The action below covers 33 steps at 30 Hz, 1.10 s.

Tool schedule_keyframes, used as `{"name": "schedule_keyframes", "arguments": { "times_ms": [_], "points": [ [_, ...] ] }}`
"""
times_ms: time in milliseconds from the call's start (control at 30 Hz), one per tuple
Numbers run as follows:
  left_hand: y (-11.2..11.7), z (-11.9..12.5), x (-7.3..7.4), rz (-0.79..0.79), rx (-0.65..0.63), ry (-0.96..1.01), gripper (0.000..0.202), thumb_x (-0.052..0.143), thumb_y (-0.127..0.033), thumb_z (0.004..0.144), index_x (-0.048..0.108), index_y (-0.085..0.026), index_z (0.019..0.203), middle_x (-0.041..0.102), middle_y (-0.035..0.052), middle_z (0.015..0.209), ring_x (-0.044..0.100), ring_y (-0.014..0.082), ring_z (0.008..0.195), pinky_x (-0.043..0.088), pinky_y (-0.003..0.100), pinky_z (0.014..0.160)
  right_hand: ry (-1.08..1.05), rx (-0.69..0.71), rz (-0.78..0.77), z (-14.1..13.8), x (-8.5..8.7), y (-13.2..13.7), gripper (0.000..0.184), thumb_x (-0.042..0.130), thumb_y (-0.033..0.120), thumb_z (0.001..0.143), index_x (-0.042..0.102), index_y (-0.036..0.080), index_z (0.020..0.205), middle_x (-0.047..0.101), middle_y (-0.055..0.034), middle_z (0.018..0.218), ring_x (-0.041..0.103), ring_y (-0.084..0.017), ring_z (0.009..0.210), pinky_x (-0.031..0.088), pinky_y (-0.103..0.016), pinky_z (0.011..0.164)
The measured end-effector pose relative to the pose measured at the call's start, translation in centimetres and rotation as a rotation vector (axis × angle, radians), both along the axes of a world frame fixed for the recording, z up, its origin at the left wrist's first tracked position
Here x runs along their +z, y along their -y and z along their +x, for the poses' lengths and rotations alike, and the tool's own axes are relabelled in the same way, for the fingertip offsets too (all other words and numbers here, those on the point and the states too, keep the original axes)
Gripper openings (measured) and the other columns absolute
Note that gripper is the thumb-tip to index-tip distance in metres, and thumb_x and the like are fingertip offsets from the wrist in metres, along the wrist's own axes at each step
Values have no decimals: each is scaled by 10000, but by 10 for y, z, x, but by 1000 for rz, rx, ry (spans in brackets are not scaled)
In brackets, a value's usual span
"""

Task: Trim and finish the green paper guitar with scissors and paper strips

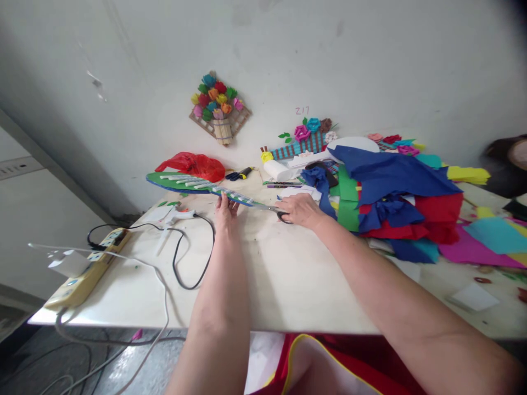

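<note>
we find the left hand (227,209) pinching the green board (177,184) by its near edge, left over the table (288,291); the right hand (300,208) grips scissors (284,218) at its right end (a tilting board, we judge, could make them slip).

at centre, the scissors (264,207) show smooth metal and black plastic; at nine o'clock, the green panel (158,178) looks matt; at ten, the red bag (191,163) is crumpled, glossy plastic; at three, the blue sheet (395,171) is matt paper or cloth; at six, the tabletop (272,291) is smooth, faintly glossy.
</note>
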<state>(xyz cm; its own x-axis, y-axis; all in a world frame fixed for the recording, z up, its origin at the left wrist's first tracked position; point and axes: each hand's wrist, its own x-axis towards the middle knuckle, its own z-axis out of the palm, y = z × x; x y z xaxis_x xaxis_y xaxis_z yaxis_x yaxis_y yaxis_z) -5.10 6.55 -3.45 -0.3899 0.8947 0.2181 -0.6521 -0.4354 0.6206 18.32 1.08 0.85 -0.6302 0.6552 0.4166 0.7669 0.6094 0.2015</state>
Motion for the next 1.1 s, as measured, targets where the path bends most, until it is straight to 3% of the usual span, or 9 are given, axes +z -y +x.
{"name": "schedule_keyframes", "arguments": {
  "times_ms": [333, 533, 1100],
  "points": [
    [2, 2, 3, 45, -26, 5, 187, 649, -324, 715, 595, -201, 844, 647, 28, 858, 622, 133, 819, 494, 278, 737, 0, -15, -14, -4, -1, 1, 315, 513, 352, 768, 577, 218, 1046, 647, -57, 921, 562, -195, 822, 296, -279, 628],
    [1, 1, 2, 35, -18, 20, 187, 652, -303, 713, 590, -187, 845, 645, 19, 822, 623, 125, 775, 501, 270, 706, 7, -54, -34, -4, 0, 2, 382, 519, 363, 761, 535, 277, 1133, 653, -31, 906, 567, -193, 825, 301, -278, 626],
    [3, 3, 4, -193, 89, 24, 200, 630, -284, 730, 556, -159, 867, 598, 5, 655, 597, 112, 576, 497, 270, 619, 4, -56, -142, -10, -2, -1, 304, 475, 413, 778, 578, 284, 1033, 665, -4, 904, 577, -168, 836, 281, -257, 584]
  ]
}}
